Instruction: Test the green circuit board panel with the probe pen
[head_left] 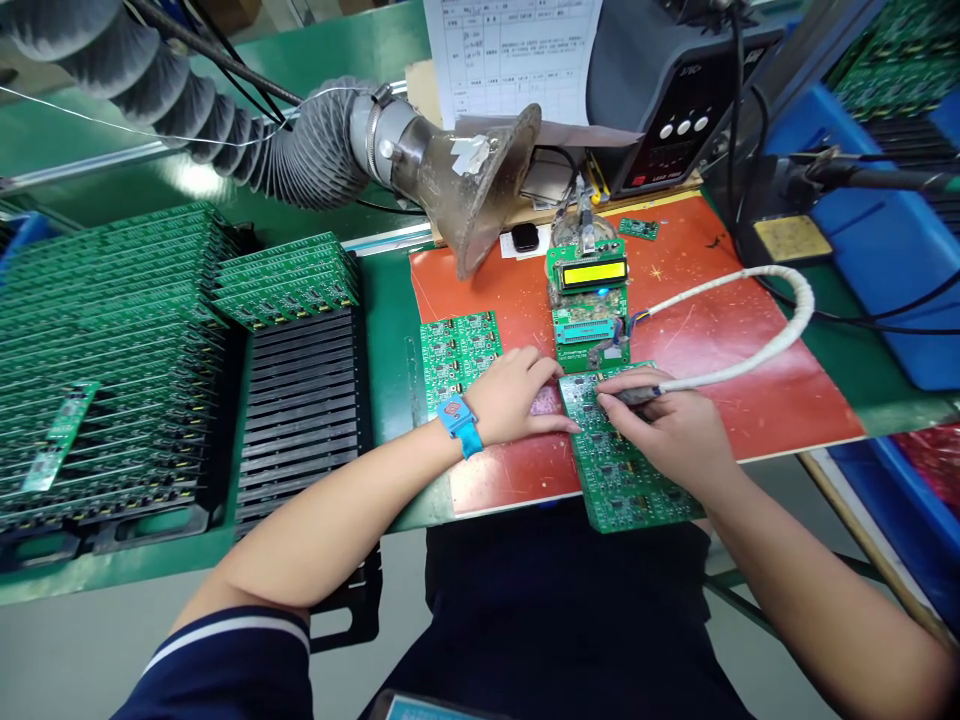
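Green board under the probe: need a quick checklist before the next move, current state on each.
1. Probe gripped in the right hand: ok.
2. Probe tip seated on the intended contact: cannot tell, too small and partly behind the fingers.
3. Green board fully on the red mat: not ok, its near end overhangs the mat's front edge.
4. Left hand at the board's left edge: ok.
5. Display lit: ok. Readout: cannot tell.
6. Blue wrist strap worn: ok. Grounded: cannot tell.
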